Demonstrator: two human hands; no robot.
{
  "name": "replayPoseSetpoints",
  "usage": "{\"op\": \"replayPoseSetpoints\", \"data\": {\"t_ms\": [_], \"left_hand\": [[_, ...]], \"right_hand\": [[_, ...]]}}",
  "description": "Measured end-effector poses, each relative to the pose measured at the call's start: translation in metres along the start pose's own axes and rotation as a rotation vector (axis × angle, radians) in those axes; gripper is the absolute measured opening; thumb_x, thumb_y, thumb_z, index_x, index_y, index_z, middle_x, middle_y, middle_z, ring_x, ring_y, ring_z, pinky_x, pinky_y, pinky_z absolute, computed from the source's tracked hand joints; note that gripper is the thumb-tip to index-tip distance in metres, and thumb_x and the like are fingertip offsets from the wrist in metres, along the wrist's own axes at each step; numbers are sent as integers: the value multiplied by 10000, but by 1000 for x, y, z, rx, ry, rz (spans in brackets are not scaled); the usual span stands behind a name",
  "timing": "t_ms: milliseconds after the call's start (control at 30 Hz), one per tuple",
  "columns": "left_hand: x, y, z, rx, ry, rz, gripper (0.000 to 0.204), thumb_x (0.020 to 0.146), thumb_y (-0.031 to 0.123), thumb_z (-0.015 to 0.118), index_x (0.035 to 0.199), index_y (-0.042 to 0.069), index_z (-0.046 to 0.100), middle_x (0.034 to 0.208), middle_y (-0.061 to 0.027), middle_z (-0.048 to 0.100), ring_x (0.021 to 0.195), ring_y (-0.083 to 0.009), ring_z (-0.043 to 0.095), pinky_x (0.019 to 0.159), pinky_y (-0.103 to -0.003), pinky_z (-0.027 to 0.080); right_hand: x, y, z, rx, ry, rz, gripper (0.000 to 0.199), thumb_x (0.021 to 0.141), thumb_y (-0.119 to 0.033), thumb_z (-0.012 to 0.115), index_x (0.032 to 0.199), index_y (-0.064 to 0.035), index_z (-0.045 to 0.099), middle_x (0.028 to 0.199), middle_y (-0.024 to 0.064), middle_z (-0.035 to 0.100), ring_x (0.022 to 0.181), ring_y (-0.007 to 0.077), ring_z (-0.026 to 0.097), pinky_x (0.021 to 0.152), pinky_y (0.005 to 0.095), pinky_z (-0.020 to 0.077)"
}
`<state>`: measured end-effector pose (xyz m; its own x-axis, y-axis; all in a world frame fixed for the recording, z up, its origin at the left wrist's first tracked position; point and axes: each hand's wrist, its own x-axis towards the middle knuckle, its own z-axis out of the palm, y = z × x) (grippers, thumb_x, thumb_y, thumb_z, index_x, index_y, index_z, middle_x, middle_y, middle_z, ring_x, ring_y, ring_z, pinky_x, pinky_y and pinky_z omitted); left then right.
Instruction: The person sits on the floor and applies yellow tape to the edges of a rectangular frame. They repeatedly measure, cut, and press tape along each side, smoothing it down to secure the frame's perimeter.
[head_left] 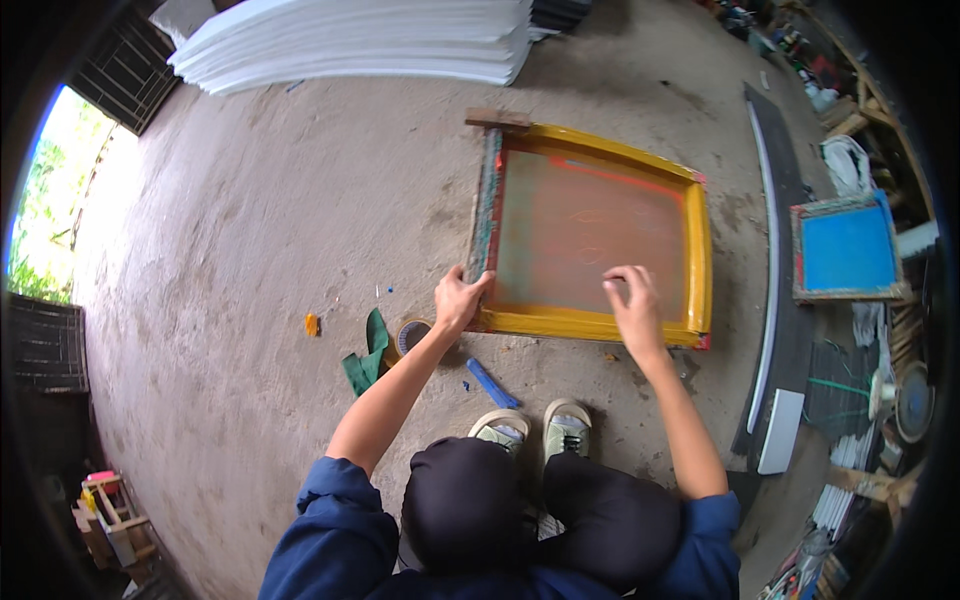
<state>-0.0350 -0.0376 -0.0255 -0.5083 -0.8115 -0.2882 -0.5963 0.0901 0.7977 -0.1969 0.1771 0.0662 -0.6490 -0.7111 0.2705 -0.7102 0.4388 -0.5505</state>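
Observation:
A silkscreen frame lies on the concrete floor before me, yellow tape along most of its edges and a worn, stained left side. Its brownish mesh shows faint outlines. My left hand grips the frame's near left corner, with the thumb over the edge. Above the near right part of the mesh is my right hand, its thumb and fingers curled together in a pinch. Whatever that pinch may hold is too small to make out. A wooden strip rests at the frame's far left corner.
Beside my left forearm lie a tape roll, a green cloth scrap and a blue strip. White sheets are stacked at the back. A smaller blue screen frame and a long dark board are at right.

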Motion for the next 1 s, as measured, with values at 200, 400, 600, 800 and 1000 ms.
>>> {"op": "replayPoseSetpoints", "data": {"t_ms": [200, 400, 600, 800, 1000], "left_hand": [[-51, 23, -28, -329, 80, 76, 457, 688, 390, 737, 829, -18, 587, 787, -146, 665, 738, -233, 636, 713, -361, 486], [-91, 108, -25, -558, 104, 201, 372, 715, 311, 737, 842, -4, 583, 805, -107, 664, 726, -158, 606, 694, -319, 480], [-124, 180, -8, -1053, -20, 293, 356, 824, 250, 702, 998, -27, 561, 919, -89, 645, 772, -134, 595, 694, -271, 486], [-157, 252, 19, -1009, 76, 384, 532, 854, 434, 646, 1087, -29, 529, 1000, -187, 640, 893, -262, 621, 794, -354, 481], [-123, 245, -31, -392, 547, 832, 993, 855, 566, 548, 1406, -124, 96, 1445, -294, 157, 1371, -410, 119, 1106, -543, 95]], "right_hand": [[-54, -3, -129, -125, 480, 58, 178, 842, -59, 603, 1016, -43, 574, 1032, 98, 552, 1049, 277, 486, 938, 408, 352], [-94, 37, -155, 240, 780, 462, 591, 842, -377, 665, 1297, -94, 416, 1261, 100, 425, 1115, 221, 426, 926, 414, 374], [-76, -86, -109, 1183, 115, 621, 1030, 751, -557, 698, 1446, -144, 60, 1388, 110, 328, 1248, 214, 383, 957, 452, 374], [-1, -132, -117, 970, 946, 208, 731, 783, -160, 717, 1303, 35, 241, 1259, 210, 380, 1189, 299, 423, 1015, 393, 337], [-20, -30, -151, 872, 917, 183, 595, 724, -62, 637, 1227, 50, 338, 1152, 186, 468, 1057, 285, 501, 944, 369, 391]]}}
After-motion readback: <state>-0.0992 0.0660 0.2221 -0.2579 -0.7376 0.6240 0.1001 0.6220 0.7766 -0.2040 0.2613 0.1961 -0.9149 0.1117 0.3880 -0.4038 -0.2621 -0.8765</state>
